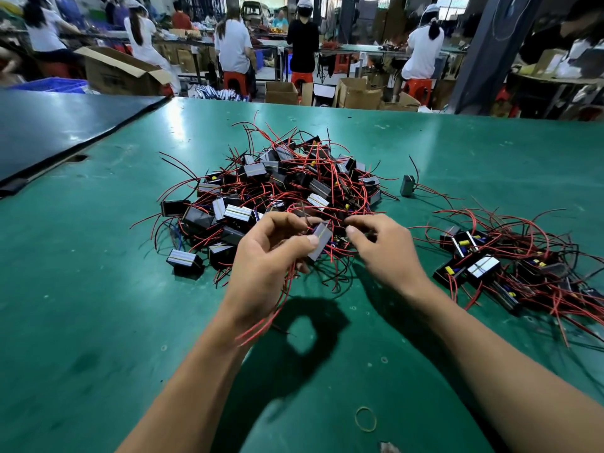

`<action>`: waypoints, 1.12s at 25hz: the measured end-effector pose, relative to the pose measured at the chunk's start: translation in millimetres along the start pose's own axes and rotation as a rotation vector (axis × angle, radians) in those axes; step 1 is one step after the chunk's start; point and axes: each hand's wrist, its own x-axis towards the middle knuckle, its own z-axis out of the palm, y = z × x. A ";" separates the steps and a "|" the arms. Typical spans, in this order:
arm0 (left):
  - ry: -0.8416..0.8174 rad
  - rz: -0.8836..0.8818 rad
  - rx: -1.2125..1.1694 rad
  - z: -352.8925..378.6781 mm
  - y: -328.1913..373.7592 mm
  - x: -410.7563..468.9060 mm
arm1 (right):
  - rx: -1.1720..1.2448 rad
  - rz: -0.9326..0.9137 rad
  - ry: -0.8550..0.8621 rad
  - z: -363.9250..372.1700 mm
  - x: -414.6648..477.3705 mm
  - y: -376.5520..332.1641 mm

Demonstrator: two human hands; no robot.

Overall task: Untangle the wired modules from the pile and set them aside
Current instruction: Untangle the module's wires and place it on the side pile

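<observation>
A tangled pile (281, 188) of small black box modules with red and black wires lies mid-table. My left hand (264, 256) pinches one grey-faced module (320, 240) between thumb and fingers at the pile's near edge, and a bundle of red wires (261, 322) trails down past my wrist. My right hand (385, 250) is just to the right of that module, fingers curled and pinching wires beside it. A smaller group of separated modules (483, 266) with long red wires lies at the right.
One lone module (408, 185) stands between the two groups. A rubber band (365, 418) lies on the green table mat (98, 305) near me. A dark board (58, 125) covers the far left. Seated workers and cardboard boxes fill the background.
</observation>
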 end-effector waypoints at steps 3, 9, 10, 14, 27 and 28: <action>0.052 0.124 0.451 -0.4 -11.4 -3.4 | -0.197 0.036 -0.077 12.7 28.0 -9.1; -0.006 0.114 0.570 4.9 -14.5 -4.9 | -0.201 0.168 -0.150 17.1 46.3 -13.6; -0.010 0.109 0.561 5.5 -13.4 -5.0 | -0.196 0.163 -0.156 17.1 46.3 -13.8; -0.058 -0.001 0.413 7.8 -6.9 -5.3 | -0.173 0.156 -0.156 15.6 46.0 -18.3; -0.118 -0.246 -0.090 3.5 -7.2 -0.3 | -0.129 0.228 -0.186 13.6 46.3 -20.0; -0.119 -0.259 -0.114 3.2 -8.0 0.0 | -0.088 0.214 -0.178 12.2 44.9 -17.4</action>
